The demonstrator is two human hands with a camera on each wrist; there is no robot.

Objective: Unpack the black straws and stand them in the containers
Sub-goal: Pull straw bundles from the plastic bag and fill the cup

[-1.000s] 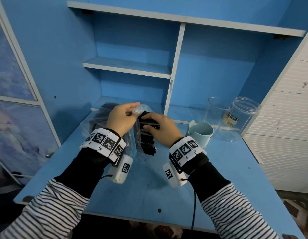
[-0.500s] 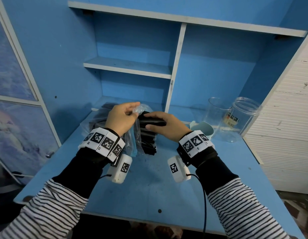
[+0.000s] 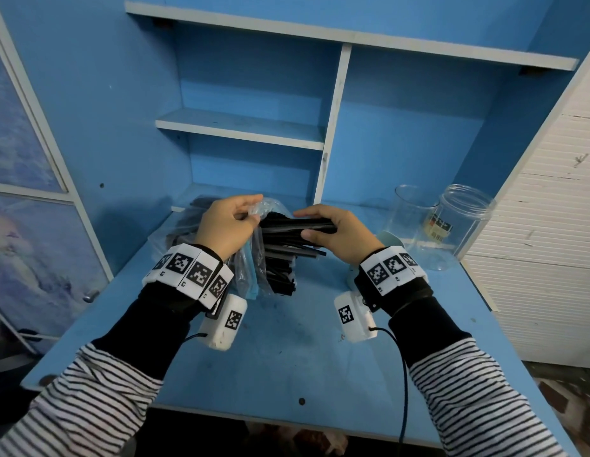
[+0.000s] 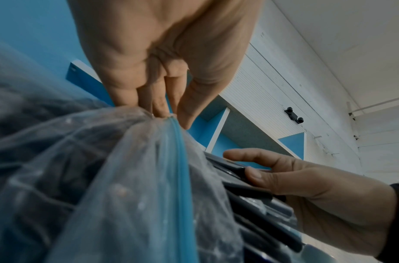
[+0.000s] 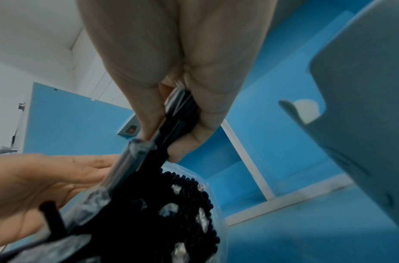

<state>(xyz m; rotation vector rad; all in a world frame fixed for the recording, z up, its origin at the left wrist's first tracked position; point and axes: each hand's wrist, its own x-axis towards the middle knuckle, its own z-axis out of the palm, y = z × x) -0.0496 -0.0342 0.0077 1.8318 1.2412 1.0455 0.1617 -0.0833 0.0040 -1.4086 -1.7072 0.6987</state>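
A blue desk (image 3: 280,364) fills the corner, its top scuffed and marked with dark smudges. Above it rises a blue shelving unit (image 3: 333,133) with white-edged boards and an upright divider. To the right stands a white ribbed panel (image 3: 544,225). On the left hangs a framed picture of cloudy blue and white (image 3: 20,232).
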